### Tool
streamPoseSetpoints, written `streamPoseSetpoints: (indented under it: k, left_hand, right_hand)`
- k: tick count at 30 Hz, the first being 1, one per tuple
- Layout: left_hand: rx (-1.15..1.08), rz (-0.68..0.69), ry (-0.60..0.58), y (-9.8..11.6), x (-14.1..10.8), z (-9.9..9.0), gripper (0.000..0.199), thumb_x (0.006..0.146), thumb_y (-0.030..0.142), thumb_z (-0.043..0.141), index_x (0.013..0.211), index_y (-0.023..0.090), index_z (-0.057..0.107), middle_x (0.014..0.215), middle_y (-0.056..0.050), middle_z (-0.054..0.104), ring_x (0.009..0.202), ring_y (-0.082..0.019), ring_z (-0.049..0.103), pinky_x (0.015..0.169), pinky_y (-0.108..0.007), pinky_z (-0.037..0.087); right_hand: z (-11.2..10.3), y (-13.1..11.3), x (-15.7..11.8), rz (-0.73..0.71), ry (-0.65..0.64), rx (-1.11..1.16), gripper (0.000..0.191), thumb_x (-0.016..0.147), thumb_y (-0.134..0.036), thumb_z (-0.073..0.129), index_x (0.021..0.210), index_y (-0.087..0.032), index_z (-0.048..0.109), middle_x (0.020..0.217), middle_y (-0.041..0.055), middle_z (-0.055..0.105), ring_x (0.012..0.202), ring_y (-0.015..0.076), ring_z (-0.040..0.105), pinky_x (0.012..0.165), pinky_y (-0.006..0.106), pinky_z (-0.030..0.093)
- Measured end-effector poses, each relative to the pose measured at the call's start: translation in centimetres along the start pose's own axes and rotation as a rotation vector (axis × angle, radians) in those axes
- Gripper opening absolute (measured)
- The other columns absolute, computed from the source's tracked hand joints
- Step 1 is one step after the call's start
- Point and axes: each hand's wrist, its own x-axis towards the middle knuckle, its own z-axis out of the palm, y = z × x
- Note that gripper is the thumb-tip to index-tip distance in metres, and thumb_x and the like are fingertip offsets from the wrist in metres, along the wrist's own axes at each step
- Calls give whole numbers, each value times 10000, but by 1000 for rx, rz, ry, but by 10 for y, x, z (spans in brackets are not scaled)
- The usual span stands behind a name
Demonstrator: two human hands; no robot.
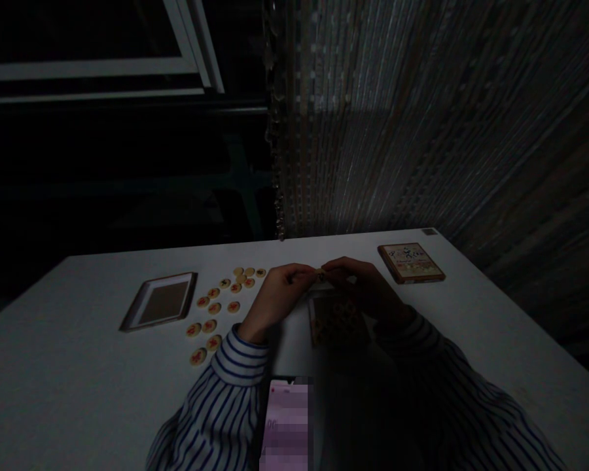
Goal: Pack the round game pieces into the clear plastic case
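Homelike room with string curtain (pixel 353 144)

A pale window frame (pixel 127 67) crosses the darkness at ten o'clock; a curtain (pixel 373 124) of hanging strands fills twelve to two o'clock; a small dark rectangle (pixel 429 231) lies at three o'clock, on a far corner of the white table (pixel 103 392); a phone (pixel 285 418) glows pinkish at six o'clock.
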Motion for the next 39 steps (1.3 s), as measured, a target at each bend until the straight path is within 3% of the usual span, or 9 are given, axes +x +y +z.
streamPoseSetpoints:
  k: [18,33,39]
  left_hand:
    - [41,12,-57,0,0,0,204,762,316,534,834,187,674,783,-30,682,698,-124,586,642,-238,441]
    - [26,-31,66,2,-1,0,241,734,344,555,835,147,649,776,-38,670,669,-124,572,595,-225,430]
    - [14,-26,51,1,1,1,248,737,351,548,825,142,647,762,-43,668,637,-118,566,572,-225,426]
  right_hand:
    - [2,4,0,-80,-25,-38,193,817,-245,487,944,-172,612,882,46,657,793,132,598,693,257,474]
    - [2,7,-2,-26,9,-86,263,820,-297,473,1029,-171,572,887,57,653,747,140,581,665,269,463]
    - [3,8,-2,-12,5,-59,258,802,-298,501,1014,-165,565,841,50,657,719,131,582,643,259,466]
